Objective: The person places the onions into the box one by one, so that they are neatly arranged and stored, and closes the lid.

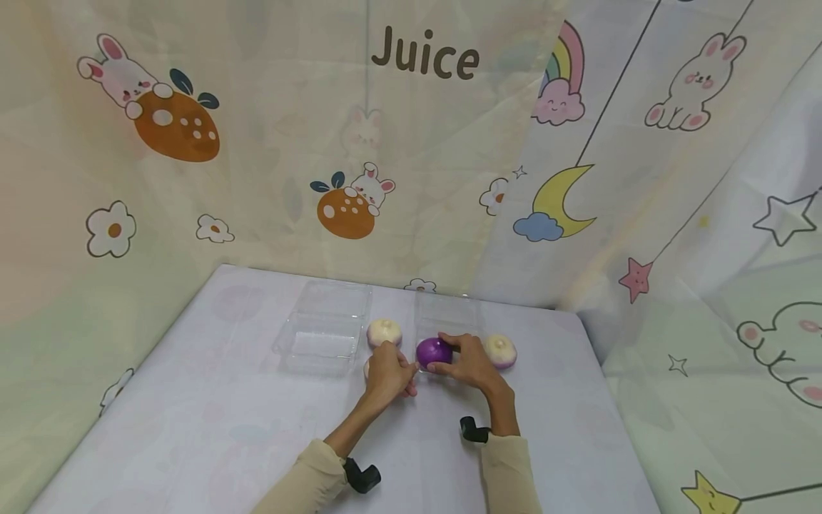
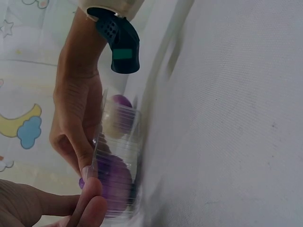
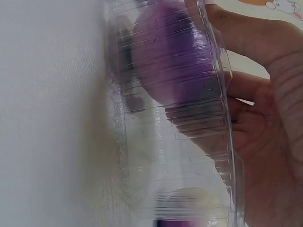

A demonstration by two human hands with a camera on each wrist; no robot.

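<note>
My right hand [image 1: 474, 360] holds a glossy round purple vegetable [image 1: 434, 353], like an onion, between thumb and fingers. It is within the base of a clear plastic clamshell box [image 3: 189, 142] whose lid stands open at the back. With thumb and fingertips, my left hand [image 1: 388, 373] pinches the box's rim at its front left corner; the left wrist view shows these fingers [image 2: 92, 189] close up. Beside the box on the right sits a round white-and-purple vegetable [image 1: 500, 351]. Another white-and-purple one [image 1: 384, 333] lies behind my left hand, and a third is mostly hidden under that hand.
A second open clear clamshell box [image 1: 324, 335] stands on the left of the white-covered table [image 1: 257, 442]. Printed cloth [image 1: 270, 121] hangs behind and at the sides of the table. Dark wrist cameras [image 1: 362, 477] are strapped to both wrists.
</note>
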